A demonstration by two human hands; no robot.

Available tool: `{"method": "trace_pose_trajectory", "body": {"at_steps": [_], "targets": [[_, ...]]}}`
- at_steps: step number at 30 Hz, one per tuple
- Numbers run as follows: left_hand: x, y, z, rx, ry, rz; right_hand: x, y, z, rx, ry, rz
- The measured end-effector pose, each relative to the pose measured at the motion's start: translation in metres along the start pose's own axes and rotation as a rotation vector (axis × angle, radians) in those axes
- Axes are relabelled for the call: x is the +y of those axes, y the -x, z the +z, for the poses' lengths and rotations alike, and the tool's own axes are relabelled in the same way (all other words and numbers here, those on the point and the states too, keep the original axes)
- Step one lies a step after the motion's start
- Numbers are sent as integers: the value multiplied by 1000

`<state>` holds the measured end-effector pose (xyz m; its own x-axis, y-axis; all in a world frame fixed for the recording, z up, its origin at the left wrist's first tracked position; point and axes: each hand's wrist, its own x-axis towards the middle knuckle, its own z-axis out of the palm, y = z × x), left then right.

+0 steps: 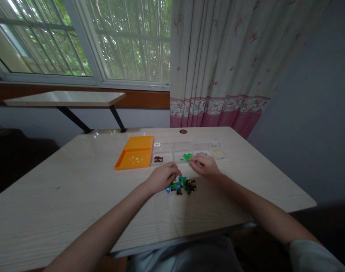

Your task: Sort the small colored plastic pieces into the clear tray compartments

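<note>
A mixed pile of small blue, green, dark brown and pale plastic pieces point(185, 185) lies on the table in front of me. My left hand point(163, 176) rests at the pile's upper left edge, its fingers curled together; anything between the fingertips is hidden. Over the front row of a clear compartment tray point(176, 155) is my right hand point(206, 166), with thumb and fingers pinched beside a heap of green pieces point(186, 156). Whatever it pinches is too small to make out. Dark brown pieces point(158, 159) fill part of the compartment further left.
Left of the tray, an orange open case point(127, 163) holds scattered white pieces point(136, 159). Yellow pieces point(217, 153) sit in the tray's right end. A raised shelf point(67, 99) stands at the back left. The table's front edge point(186, 238) is close to my body.
</note>
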<state>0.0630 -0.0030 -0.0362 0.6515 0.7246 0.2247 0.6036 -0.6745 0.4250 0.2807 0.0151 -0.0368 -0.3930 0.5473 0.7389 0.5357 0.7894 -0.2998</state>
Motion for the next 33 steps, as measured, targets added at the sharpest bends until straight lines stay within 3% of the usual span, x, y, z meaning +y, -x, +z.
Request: {"method": "trace_pose_trajectory", "body": {"at_steps": [11, 23, 28, 33], "targets": [[-1, 1, -3, -26, -106, -13, 0, -2, -4, 106, -16, -46], [-2, 1, -3, -31, -131, -1, -1, -3, -6, 119, -25, -53], [-3, 0, -3, -33, -136, -13, 3, -3, -4, 76, -4, -3], [-2, 0, -3, -34, -147, -32, 13, -4, 0, -22, 62, 140]]}}
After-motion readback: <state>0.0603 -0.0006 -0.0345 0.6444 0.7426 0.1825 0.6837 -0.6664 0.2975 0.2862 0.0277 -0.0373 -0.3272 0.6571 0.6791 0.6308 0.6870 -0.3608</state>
